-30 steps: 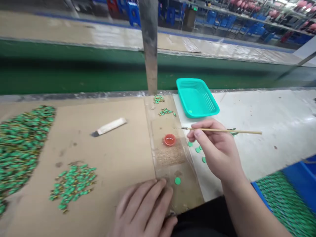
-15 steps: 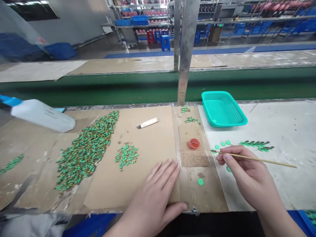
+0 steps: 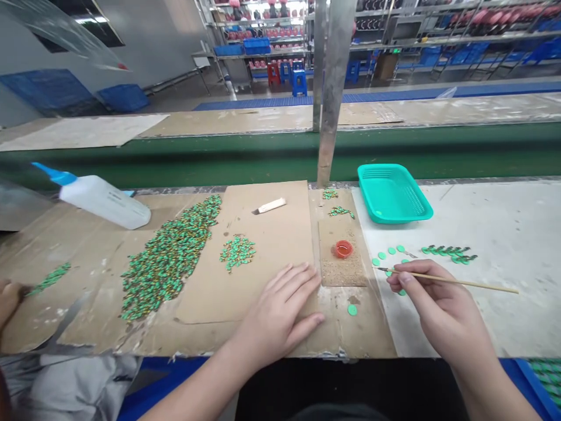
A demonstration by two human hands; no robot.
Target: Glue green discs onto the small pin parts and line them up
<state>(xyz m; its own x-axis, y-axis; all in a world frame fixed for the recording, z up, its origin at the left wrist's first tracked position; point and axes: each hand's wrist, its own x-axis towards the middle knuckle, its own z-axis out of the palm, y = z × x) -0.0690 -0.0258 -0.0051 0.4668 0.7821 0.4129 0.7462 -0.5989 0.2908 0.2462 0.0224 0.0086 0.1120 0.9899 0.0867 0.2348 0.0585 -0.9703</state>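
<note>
Above the white sheet [image 3: 517, 234] on the right side of the surface [image 3: 94, 257], I have the right hand [image 3: 432, 307] pinching a thin brush [image 3: 464, 282]. Its fingers grip the shaft close to the bristle end; the tip points left and the handle reaches out to the right. From this camera I cannot tell whether the tip touches anything. Around those fingers lie several green discs [image 3: 400, 249], some partly hidden, and farther right I see rows of green-and-dark pieces [image 3: 449, 252].

My left hand [image 3: 280, 310] rests palm down near the right edge of a cardboard sheet [image 3: 272, 234], fingers stretched out flat and gripping nothing that I can see. Between the two hands, a red cup [image 3: 343, 249] stands on a small brown board [image 3: 344, 280], with a single green disc [image 3: 352, 310] lying nearer me.

Behind, a teal basket [image 3: 394, 221] sits on the white sheet. To the left I make out a white-handled tool [image 3: 272, 205], a small pile [image 3: 237, 252] and a large heap [image 3: 173, 257] of green-and-gold pieces, a tilted white bottle [image 3: 107, 202], and a co-worker's hand [image 3: 9, 298] at the far edge.
</note>
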